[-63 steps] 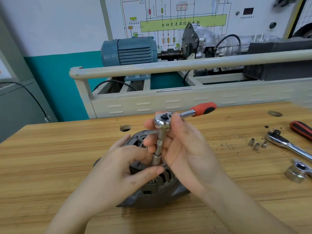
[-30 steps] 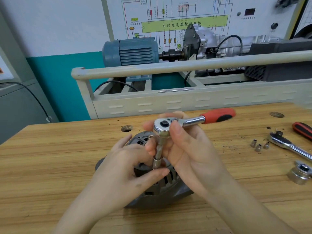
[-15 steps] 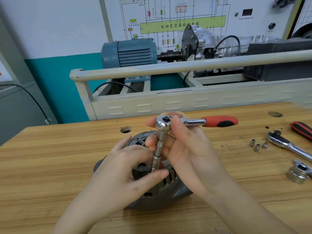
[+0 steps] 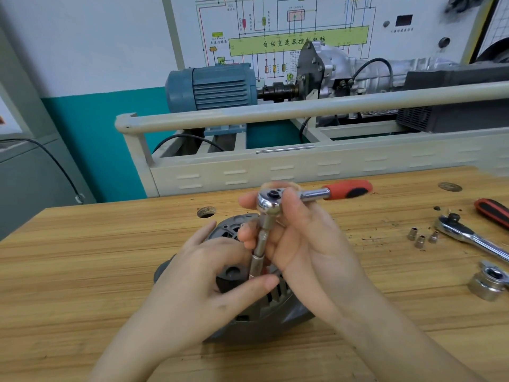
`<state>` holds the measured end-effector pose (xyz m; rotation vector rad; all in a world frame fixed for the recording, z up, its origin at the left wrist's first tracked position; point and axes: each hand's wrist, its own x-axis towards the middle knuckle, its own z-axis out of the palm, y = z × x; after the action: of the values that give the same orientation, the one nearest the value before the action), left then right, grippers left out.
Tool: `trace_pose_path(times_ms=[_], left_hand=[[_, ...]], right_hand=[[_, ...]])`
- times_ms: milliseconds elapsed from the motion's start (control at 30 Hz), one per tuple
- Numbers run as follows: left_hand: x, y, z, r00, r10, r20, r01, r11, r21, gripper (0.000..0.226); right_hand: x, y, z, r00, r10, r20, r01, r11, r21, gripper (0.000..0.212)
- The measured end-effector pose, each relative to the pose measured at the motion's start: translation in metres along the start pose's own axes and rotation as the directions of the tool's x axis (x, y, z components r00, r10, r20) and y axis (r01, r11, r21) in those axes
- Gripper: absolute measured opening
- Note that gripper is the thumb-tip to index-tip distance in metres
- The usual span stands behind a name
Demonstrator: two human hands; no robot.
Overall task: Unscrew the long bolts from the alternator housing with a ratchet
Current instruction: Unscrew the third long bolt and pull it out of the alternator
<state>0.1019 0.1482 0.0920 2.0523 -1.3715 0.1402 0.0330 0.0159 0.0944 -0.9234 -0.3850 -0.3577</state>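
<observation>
A pale wooden table (image 4: 82,271) with visible grain and a round hole (image 4: 206,211) stands before a cream metal rail (image 4: 303,108), behind which sit a ribbed blue motor (image 4: 212,86), a silver gearbox and a wall wiring diagram (image 4: 289,28) over a teal band. The dark grey, slotted alternator housing (image 4: 264,312) lies on the table at centre, under both hands. The left hand (image 4: 198,282) curls over the housing, thumb and forefinger pinching the foot of the chrome extension bar. The right hand (image 4: 300,244) grips the shiny ratchet (image 4: 271,201) at its head, fingers wrapped round head and bar. The ratchet's red handle (image 4: 347,190) points right, swung clockwise from its tilt two seconds ago. On the right lie three small sockets (image 4: 421,238), a second chrome ratchet (image 4: 468,235) and a large socket (image 4: 487,282).
</observation>
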Motion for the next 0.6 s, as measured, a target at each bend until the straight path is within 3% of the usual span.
trace_pose_path(times_ms=[133, 333, 467, 600], left_hand=[[-0.0004, -0.0021, -0.0009, 1.000, 0.011, 0.011, -0.011, 0.998, -0.056, 0.045], [0.0019, 0.0026, 0.0025, 0.997, -0.033, -0.063, 0.032, 0.999, -0.020, 0.034], [0.0007, 0.0043, 0.0026, 0.996, -0.036, -0.081, 0.030, 0.997, -0.071, 0.045], [-0.0007, 0.0040, -0.0003, 1.000, -0.001, 0.002, 0.001, 0.997, -0.076, 0.044]], right_hand=[[0.0017, 0.0002, -0.0009, 0.999, 0.042, -0.008, -0.042, 0.999, 0.011, 0.025], [-0.0024, -0.0020, 0.0009, 0.998, -0.067, -0.019, 0.066, 0.997, -0.039, 0.018], [-0.0021, -0.0023, 0.0022, 0.999, -0.039, 0.000, 0.039, 0.999, -0.022, 0.017], [-0.0024, -0.0017, 0.0038, 0.999, -0.030, 0.011, 0.030, 0.999, -0.044, 0.019]])
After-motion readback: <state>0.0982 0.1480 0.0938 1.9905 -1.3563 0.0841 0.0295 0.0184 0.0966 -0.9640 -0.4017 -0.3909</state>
